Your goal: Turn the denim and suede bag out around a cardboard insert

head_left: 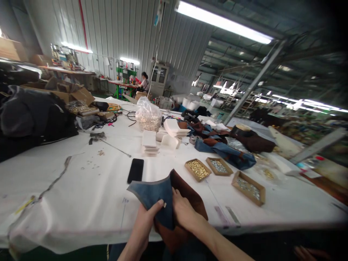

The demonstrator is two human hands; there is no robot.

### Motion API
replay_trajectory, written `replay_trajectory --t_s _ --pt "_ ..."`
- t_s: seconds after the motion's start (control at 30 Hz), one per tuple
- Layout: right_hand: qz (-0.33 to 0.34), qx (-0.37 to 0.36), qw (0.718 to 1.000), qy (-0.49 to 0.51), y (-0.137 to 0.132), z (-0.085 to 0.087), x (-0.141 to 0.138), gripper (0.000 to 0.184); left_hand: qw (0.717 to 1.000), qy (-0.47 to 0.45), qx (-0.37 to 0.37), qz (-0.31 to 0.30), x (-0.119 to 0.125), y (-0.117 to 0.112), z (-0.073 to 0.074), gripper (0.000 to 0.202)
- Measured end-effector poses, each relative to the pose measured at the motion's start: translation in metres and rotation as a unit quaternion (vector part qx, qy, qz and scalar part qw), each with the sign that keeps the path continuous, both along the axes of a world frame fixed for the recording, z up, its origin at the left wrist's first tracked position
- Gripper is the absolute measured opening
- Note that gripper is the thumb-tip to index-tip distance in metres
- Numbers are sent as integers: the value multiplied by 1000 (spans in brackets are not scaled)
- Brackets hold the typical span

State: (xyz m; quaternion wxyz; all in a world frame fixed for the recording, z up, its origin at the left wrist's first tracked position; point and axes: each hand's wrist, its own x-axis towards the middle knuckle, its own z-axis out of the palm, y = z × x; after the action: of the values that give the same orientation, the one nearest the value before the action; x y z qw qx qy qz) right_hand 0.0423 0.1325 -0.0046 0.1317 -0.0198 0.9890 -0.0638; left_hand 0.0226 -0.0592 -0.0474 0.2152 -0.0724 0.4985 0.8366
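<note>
A blue-and-brown leather piece (156, 190) is held up over the table's front edge. My left hand (146, 217) grips its blue panel, thumb pressed on the front face and the other fingers hidden behind. Close to that thumb tip sits a small pale fitting (164, 205), too small to identify. My right hand (183, 210) reaches between the blue panel and the brown panel (191, 188); its fingers are curled against the leather and partly covered. Small cardboard trays hold gold studs (198, 169), silver pieces (219, 166) and more silver pieces (248, 187), right of the leather.
A black phone (135, 170) lies behind the leather. Farther back are stacked white cards (149, 141), a plastic bag of small parts (148, 117) and a heap of blue and brown leather pieces (223, 148). Dark fabric (38, 116) covers the left side. A person (144, 83) sits by distant machines.
</note>
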Motion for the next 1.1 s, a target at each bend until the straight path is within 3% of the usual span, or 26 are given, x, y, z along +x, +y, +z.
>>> replay_trajectory --t_s 0.13,0.27,0.4,0.47,0.53,0.57,0.63,0.7,0.77,0.83,0.93,1.0,1.03,1.1 --pt "3 -15 999 42 10 -4 2 66 1000 -2 -2 10 0 2 -7 81" --pt "2 -28 998 52 18 -4 -1 45 1000 13 -13 19 -5 8 -17 81" --pt "-69 -20 987 145 37 28 10 32 999 20 -12 22 -7 5 -18 73" --pt "-134 -35 956 260 59 55 23 33 999 13 -24 34 -7 1 -12 63" --pt "-214 -55 901 372 89 80 38 25 998 11 -44 50 -5 -2 -3 53" --pt "-262 -64 874 405 106 90 46 31 997 18 -57 57 -4 -2 3 52" --pt "-344 -66 841 412 138 100 62 53 993 54 -92 53 -2 1 14 53" --pt "-382 -47 834 395 161 101 79 53 982 115 -141 39 0 5 26 54" --pt "-372 -19 839 396 172 99 95 40 964 178 -198 21 4 10 38 52" --pt "-358 7 846 396 172 100 110 41 931 232 -283 13 10 15 50 48" --pt "-390 70 853 341 164 110 125 55 834 307 -458 30 18 22 67 54" --pt "-410 110 852 306 158 118 129 66 765 350 -537 57 22 26 74 54" --pt "-402 127 852 309 155 122 130 73 745 367 -553 64 22 28 75 52" --pt "-343 166 853 356 146 128 127 90 735 389 -552 61 22 30 76 42"
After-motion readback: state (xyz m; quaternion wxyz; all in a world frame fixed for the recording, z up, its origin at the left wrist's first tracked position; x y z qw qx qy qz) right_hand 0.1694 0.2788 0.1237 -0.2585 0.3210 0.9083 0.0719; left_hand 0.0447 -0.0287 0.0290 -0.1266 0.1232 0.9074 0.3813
